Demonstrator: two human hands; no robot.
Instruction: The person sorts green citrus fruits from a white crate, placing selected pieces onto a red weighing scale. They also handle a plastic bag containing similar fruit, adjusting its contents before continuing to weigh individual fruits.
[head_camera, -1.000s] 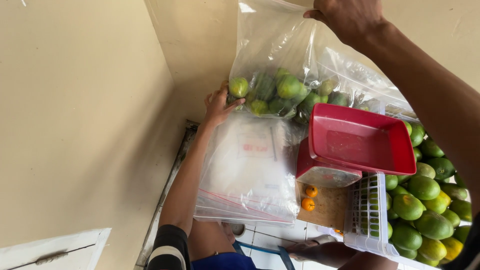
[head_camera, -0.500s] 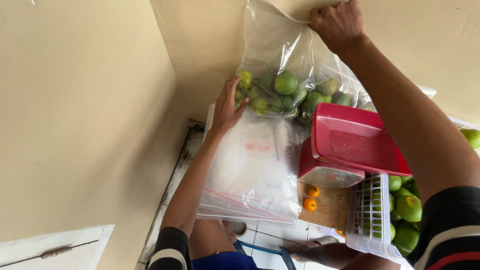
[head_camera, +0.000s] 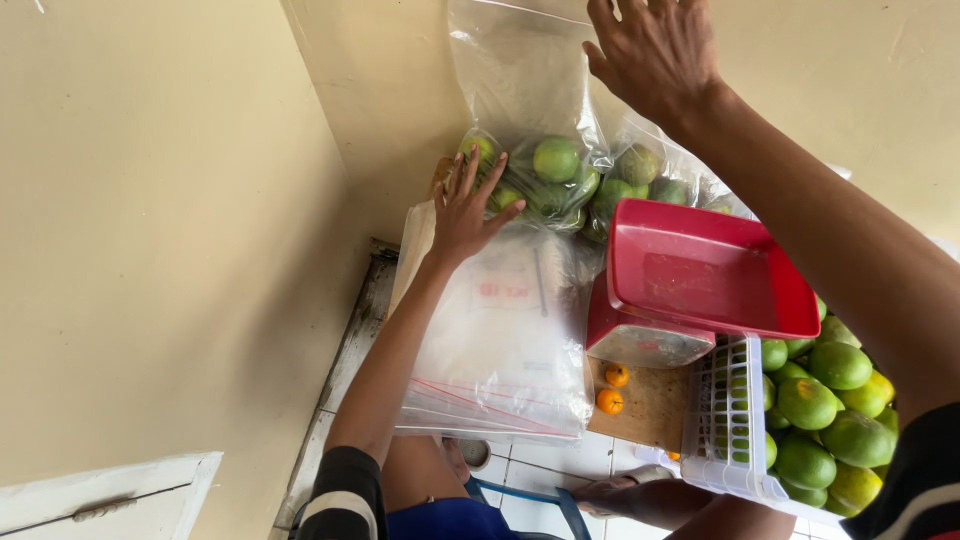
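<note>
Two hands work the fruit bags: your left hand (head_camera: 468, 212) lies flat, fingers spread wide, against the clear bag of green citrus (head_camera: 548, 175); your right hand (head_camera: 655, 55), fingers loosely open, touches its top. Below sit a red scale (head_camera: 700, 290) and a white basket (head_camera: 735, 420).

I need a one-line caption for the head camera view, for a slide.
Left hand steadies a clear plastic bag of green citrus fruits while right hand holds its top, beside a red scale.
</note>
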